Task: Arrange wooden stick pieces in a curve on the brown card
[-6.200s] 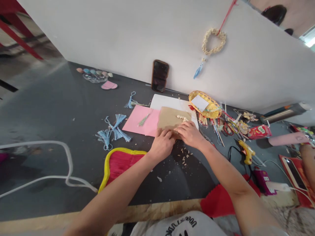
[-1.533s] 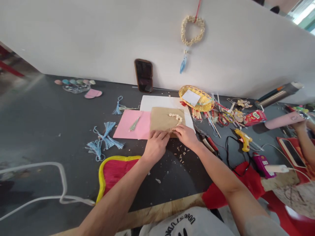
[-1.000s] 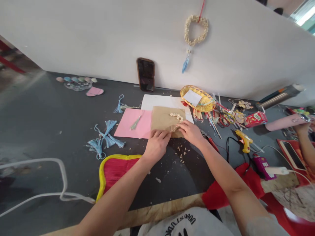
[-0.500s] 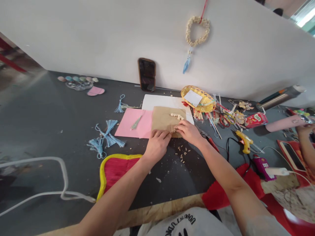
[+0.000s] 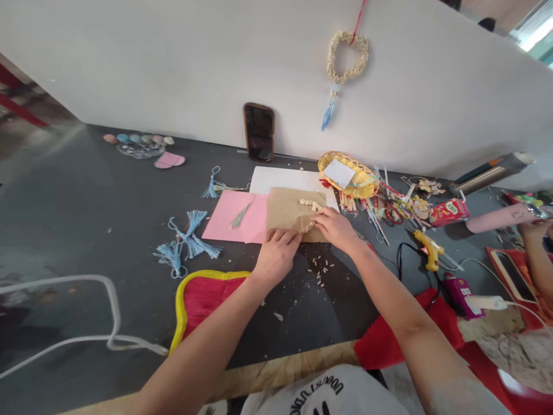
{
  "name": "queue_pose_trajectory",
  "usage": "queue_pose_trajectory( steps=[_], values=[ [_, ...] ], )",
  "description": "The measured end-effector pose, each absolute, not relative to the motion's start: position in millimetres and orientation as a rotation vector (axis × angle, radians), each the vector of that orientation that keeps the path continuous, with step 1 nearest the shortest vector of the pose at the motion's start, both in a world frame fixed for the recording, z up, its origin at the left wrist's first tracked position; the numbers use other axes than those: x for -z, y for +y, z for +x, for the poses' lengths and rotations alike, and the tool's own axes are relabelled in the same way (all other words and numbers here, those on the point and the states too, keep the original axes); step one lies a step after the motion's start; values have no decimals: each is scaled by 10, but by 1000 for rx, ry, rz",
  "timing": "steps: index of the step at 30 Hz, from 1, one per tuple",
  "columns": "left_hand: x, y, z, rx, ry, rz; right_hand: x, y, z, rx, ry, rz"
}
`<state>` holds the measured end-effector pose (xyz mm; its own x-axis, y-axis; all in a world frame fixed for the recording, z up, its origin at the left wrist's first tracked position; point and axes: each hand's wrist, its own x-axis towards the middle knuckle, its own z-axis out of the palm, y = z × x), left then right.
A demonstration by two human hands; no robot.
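Note:
A strand of small cream beads (image 5: pixel 307 203) curves over a brown paper sheet (image 5: pixel 283 208), its outer part running under my fingers. My right hand (image 5: pixel 334 228) pinches the strand at the sheet's right side, fingertips together. At the lower edge of the sheet, my left hand (image 5: pixel 279 256) has its fingers bent and its fingertips closed at the strand's lower end. The exact grip there is partly hidden. Loose short tube-like pieces (image 5: pixel 319 272) lie on the dark table just below the hands.
Left lie a pink sheet (image 5: pixel 220 216) with a pale tassel and several blue tassels (image 5: pixel 188 236). A yellow basket (image 5: pixel 345 173), a glue gun (image 5: pixel 430 249) and a pink bottle (image 5: pixel 492 218) stand right. A phone (image 5: pixel 260 131) leans on the wall. Another person's hand (image 5: pixel 536 233) shows far right.
My right hand has shifted slightly right and up, and more of the bead strand shows between my hands. My left hand stays in almost the same place.

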<state>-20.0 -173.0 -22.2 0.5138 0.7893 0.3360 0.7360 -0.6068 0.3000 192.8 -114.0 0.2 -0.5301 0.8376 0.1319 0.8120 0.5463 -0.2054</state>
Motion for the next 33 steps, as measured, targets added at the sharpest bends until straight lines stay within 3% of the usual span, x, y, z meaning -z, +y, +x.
queue_pose_trajectory(
  steps=[33],
  values=[
    [250, -1733, -199, -659, 1353, 2657, 85, -1054, 2030, -167, -2563, -1339]
  ],
)
